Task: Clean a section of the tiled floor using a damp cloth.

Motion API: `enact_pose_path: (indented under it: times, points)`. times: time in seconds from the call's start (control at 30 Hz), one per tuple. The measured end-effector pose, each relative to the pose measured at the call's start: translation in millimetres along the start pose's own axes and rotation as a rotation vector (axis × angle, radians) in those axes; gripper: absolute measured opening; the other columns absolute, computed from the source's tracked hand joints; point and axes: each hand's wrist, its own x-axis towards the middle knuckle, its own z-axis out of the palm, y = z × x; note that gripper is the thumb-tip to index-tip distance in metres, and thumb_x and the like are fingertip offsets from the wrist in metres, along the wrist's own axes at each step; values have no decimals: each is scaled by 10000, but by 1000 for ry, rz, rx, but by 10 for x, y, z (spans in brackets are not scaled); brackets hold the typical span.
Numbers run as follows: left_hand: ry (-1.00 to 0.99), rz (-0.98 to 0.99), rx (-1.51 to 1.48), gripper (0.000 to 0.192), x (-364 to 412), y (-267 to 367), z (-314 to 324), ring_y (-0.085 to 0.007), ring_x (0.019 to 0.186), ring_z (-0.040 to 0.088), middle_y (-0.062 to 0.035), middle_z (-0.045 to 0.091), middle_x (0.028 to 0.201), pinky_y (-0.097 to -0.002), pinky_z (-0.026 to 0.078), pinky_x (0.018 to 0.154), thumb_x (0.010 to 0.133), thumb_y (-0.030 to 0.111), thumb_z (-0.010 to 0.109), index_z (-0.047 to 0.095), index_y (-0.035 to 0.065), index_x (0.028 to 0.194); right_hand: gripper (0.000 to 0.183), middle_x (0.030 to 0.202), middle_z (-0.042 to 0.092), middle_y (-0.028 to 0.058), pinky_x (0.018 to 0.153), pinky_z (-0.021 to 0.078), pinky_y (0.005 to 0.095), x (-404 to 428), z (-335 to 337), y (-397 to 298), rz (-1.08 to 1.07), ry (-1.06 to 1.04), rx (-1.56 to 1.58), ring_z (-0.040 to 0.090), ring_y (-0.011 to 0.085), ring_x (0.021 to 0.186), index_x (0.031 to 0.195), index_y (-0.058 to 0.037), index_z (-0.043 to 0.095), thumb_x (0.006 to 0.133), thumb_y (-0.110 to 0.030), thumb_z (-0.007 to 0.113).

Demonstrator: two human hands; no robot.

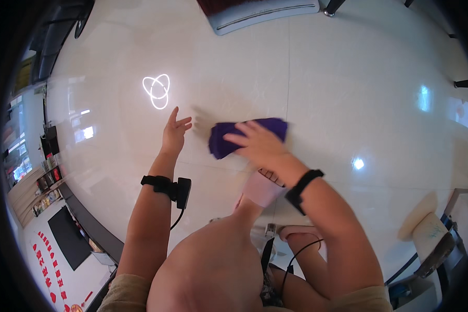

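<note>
A folded purple cloth (214,138) lies on the glossy, light-tiled floor in front of me. My right hand (259,142) is over the cloth, palm down with the fingers spread, and blurred. Whether it presses on the fabric or hovers just above cannot be told. To the left of the cloth, my left hand (175,130) is held out with its fingers apart and nothing in it. Each wrist wears a black strap, and the left one carries a small black device (183,193) with a cable.
My slippered foot (263,189) is just below the cloth, beneath my right wrist. A chair (433,238) stands at the lower right. Up top is the edge of a grey-and-red piece of furniture (265,17). At the left, a television (69,238) and a long dark cabinet (89,218) line the wall.
</note>
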Motion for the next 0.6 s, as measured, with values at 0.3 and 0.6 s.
enact_pose_path:
  times: [0.3, 0.6]
  points:
    - [-17, 45, -210, 612, 115, -285, -65, -167, 916, 617, -120, 623, 1119, -240, 434, 728, 843, 44, 418, 247, 68, 1430, 541, 1408, 341, 148, 1003, 357, 441, -2427, -1133, 1135, 1060, 480, -558, 413, 382, 1175, 1284, -265, 494, 785, -61, 535]
    - [-291, 292, 0, 513, -73, 561, 561, -196, 994, 598, -133, 597, 1162, -304, 437, 864, 920, 104, 421, 296, 96, 1417, 645, 1281, 446, 230, 856, 431, 472, -2071, -772, 34, 1050, 407, -435, 485, 387, 1070, 1346, -123, 378, 732, -83, 572]
